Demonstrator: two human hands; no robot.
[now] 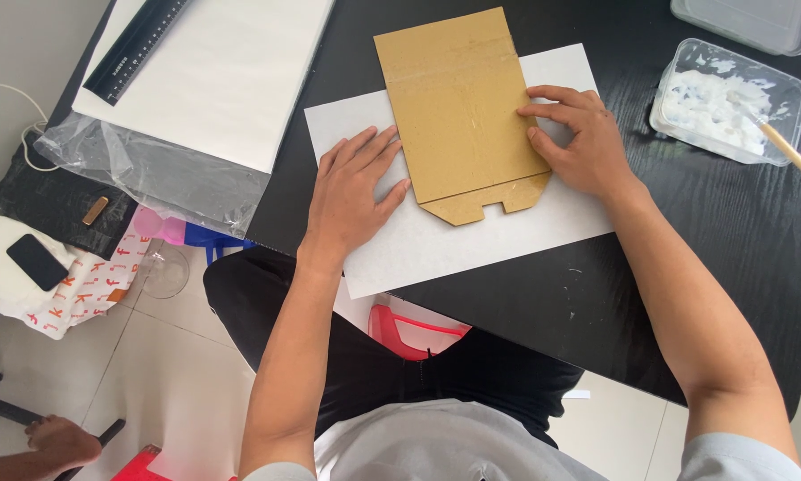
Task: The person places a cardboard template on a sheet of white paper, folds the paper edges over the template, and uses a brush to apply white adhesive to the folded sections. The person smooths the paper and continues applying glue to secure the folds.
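You are pressing the brown cardboard piece [458, 107] flat onto the white paper sheet [436, 240] on the black bench [686, 232]. Your left hand [356, 191] and right hand [579, 138] are lying open, gripping nothing. Keep even pressure; edges could shift.

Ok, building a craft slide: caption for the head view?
Both hands, left hand and right hand, press brown cardboard onto white paper.

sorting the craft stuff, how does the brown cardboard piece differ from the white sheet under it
The brown cardboard piece is tan, taller than wide, with a notched tab at its near end; the white sheet is pale, wider and plain-edged. The cardboard lies on top, the sheet directly on the black table. Both lie flat, and the left hand and right hand press on them.
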